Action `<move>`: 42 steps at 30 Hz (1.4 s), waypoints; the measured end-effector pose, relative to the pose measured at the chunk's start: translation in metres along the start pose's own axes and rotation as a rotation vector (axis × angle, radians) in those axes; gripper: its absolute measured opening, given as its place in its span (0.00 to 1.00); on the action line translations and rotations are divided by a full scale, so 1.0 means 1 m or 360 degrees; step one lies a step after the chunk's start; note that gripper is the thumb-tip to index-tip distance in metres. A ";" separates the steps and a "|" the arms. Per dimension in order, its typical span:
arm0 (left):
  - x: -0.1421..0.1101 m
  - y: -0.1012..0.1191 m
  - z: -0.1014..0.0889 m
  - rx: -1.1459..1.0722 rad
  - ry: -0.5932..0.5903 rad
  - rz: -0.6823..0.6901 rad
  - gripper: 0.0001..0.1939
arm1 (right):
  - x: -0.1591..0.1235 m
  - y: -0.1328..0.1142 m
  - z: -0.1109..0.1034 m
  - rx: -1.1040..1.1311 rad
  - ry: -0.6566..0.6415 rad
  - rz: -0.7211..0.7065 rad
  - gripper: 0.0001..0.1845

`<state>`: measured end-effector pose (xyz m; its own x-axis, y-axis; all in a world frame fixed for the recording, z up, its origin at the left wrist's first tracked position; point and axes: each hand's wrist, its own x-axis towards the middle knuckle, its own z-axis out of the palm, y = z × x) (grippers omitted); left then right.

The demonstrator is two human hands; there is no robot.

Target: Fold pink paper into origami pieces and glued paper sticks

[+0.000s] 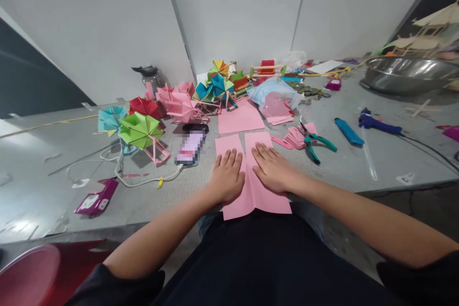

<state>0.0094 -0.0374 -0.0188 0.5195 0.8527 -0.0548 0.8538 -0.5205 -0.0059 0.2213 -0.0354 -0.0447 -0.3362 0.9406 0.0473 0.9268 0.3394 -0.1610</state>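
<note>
A pink paper sheet (251, 196) lies at the near edge of the grey table (53, 191), its two side flaps folded in toward a middle seam. My left hand (226, 175) lies flat on the left flap, fingers stretched out. My right hand (272, 168) presses flat on the right flap, fingers together and extended. Neither hand grips anything. A second flat pink sheet (239, 118) lies just beyond.
Folded paper pinwheels in green (140, 130), teal, red, pink and mixed colours sit at back left. A phone (191, 147) with a white cable lies left of the sheet. Green-handled pliers (314, 142), a blue lighter (349, 132), a glue gun (379, 124) and a metal bowl (409, 74) are on the right.
</note>
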 end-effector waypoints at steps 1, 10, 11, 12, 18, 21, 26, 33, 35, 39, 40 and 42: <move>0.001 0.000 0.000 -0.0004 0.0004 0.0003 0.35 | -0.001 0.001 0.000 -0.0001 0.0000 0.0009 0.40; -0.027 0.003 -0.014 -0.0111 0.0196 0.0111 0.30 | -0.024 0.001 -0.016 0.0076 0.0139 -0.0110 0.35; -0.033 0.005 -0.013 -0.0125 0.0176 0.0144 0.30 | -0.031 -0.001 -0.015 0.0093 0.0136 -0.0131 0.35; -0.038 0.006 -0.011 -0.0127 0.0133 0.0158 0.30 | -0.037 -0.002 -0.012 0.0102 0.0122 -0.0139 0.36; -0.046 0.014 0.002 -0.0040 -0.0024 0.0058 0.35 | -0.053 -0.004 0.008 0.0019 0.0079 -0.0128 0.40; -0.044 0.014 0.002 -0.0026 -0.0035 0.0045 0.35 | -0.053 -0.001 0.011 -0.0011 0.0110 -0.0130 0.40; -0.045 0.012 0.000 -0.0018 -0.0037 0.0081 0.35 | -0.054 0.000 0.009 -0.0035 0.0098 -0.0129 0.39; -0.047 0.015 0.002 -0.0010 -0.0045 0.0042 0.35 | -0.059 -0.001 0.009 -0.0043 0.0098 -0.0090 0.39; -0.047 0.015 0.003 -0.0005 -0.0027 0.0021 0.35 | -0.059 0.000 0.010 -0.0034 0.0113 -0.0075 0.39; -0.044 0.011 -0.001 -0.0020 -0.0038 0.0043 0.35 | -0.054 0.000 0.003 0.0001 0.0072 -0.0073 0.39; -0.043 0.010 -0.004 -0.0033 -0.0046 0.0039 0.34 | -0.053 0.000 -0.001 0.0014 0.0067 -0.0073 0.39; -0.044 0.009 -0.010 -0.0068 -0.0039 0.0018 0.33 | -0.053 -0.001 -0.009 0.0048 0.0127 -0.0067 0.37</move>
<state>-0.0052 -0.0794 -0.0065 0.5287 0.8451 -0.0788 0.8487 -0.5275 0.0377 0.2391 -0.0853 -0.0381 -0.3593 0.9238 0.1326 0.9062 0.3793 -0.1869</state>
